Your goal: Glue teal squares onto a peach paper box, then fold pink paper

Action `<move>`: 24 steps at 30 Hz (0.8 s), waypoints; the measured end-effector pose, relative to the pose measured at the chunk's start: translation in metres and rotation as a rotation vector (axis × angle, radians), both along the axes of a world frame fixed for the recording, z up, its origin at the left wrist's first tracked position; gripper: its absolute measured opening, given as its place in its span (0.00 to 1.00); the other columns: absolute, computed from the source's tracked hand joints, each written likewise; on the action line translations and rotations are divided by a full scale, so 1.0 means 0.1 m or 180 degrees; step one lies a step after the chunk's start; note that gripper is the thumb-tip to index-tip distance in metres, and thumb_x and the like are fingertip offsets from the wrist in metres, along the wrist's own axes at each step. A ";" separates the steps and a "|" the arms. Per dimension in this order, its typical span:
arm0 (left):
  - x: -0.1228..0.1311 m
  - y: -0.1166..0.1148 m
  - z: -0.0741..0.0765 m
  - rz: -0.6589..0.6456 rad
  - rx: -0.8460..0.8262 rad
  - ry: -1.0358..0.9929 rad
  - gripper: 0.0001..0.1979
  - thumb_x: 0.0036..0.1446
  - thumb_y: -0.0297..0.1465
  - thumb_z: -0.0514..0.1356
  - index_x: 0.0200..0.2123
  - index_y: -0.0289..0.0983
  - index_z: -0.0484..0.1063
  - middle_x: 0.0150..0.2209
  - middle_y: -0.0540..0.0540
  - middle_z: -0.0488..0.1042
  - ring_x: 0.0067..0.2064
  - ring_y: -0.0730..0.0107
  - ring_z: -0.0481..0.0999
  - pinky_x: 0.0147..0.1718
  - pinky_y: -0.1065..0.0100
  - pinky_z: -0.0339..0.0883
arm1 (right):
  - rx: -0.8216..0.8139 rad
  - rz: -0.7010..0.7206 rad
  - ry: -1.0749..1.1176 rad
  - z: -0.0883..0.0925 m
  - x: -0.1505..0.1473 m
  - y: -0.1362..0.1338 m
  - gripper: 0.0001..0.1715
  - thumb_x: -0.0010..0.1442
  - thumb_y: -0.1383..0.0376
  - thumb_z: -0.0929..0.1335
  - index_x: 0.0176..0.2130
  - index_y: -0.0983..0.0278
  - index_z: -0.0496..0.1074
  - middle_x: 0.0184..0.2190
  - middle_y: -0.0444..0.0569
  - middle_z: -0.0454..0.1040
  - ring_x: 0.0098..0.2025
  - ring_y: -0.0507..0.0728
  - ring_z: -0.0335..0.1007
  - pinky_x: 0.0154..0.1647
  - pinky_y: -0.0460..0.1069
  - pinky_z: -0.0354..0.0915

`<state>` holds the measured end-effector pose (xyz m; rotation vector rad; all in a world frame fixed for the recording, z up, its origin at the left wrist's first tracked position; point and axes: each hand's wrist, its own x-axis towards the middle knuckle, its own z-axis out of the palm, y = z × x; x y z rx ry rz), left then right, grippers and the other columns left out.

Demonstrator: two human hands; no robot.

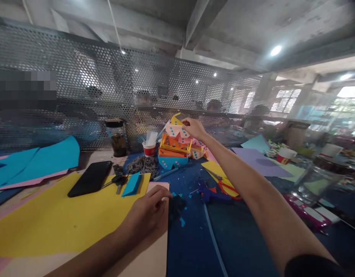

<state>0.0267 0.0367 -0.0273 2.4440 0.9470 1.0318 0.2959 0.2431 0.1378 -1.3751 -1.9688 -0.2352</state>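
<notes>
My right hand [194, 127] reaches far across the table and pinches a pink folded paper piece [174, 130] at the top of a stack of coloured paper boats [175, 148]. A yellow paper piece [175, 118] sticks up just beside the fingers. My left hand [147, 212] rests near the table's front, fingers curled loosely on the edge of a pale pink sheet [150, 254], next to a dark scrap [176, 206]. Whether it holds anything is hidden.
A big yellow sheet [59, 219], a black phone [91, 177], blue sheets [36, 159], a dark jar [117, 137], a red paper cup [149, 148], coiled string [143, 164], red-handled scissors [228, 187] and a blue glue gun [210, 193] lie about. People sit behind a perforated metal screen [79, 88].
</notes>
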 end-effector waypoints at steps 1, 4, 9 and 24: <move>0.00 0.00 0.00 -0.0011 0.0018 0.0005 0.15 0.66 0.24 0.50 0.47 0.43 0.73 0.49 0.45 0.77 0.46 0.67 0.79 0.41 0.68 0.72 | -0.0049 0.0025 -0.0021 -0.01 0.00 0.00 0.16 0.63 0.66 0.68 0.50 0.60 0.78 0.46 0.45 0.83 0.49 0.57 0.78 0.52 0.51 0.69; 0.00 0.01 0.00 -0.0007 0.0038 0.0029 0.15 0.65 0.24 0.51 0.47 0.43 0.73 0.49 0.46 0.78 0.44 0.67 0.80 0.41 0.68 0.73 | -0.0193 0.0085 -0.0105 -0.04 0.01 -0.01 0.16 0.62 0.66 0.69 0.50 0.60 0.79 0.48 0.45 0.83 0.50 0.57 0.78 0.52 0.49 0.69; 0.00 0.01 0.00 -0.0022 0.0068 -0.0003 0.14 0.67 0.25 0.50 0.47 0.43 0.73 0.48 0.45 0.78 0.44 0.67 0.80 0.40 0.68 0.73 | -0.0458 0.0073 -0.0288 -0.05 0.04 -0.04 0.18 0.62 0.62 0.70 0.52 0.60 0.79 0.50 0.47 0.82 0.52 0.59 0.77 0.53 0.50 0.69; 0.01 0.00 0.03 0.0021 0.0129 0.0018 0.14 0.66 0.25 0.51 0.46 0.43 0.74 0.47 0.45 0.79 0.41 0.67 0.80 0.38 0.69 0.73 | -0.0815 0.0032 -0.0946 -0.13 -0.07 -0.22 0.20 0.61 0.58 0.73 0.53 0.57 0.78 0.48 0.45 0.83 0.51 0.60 0.78 0.51 0.51 0.69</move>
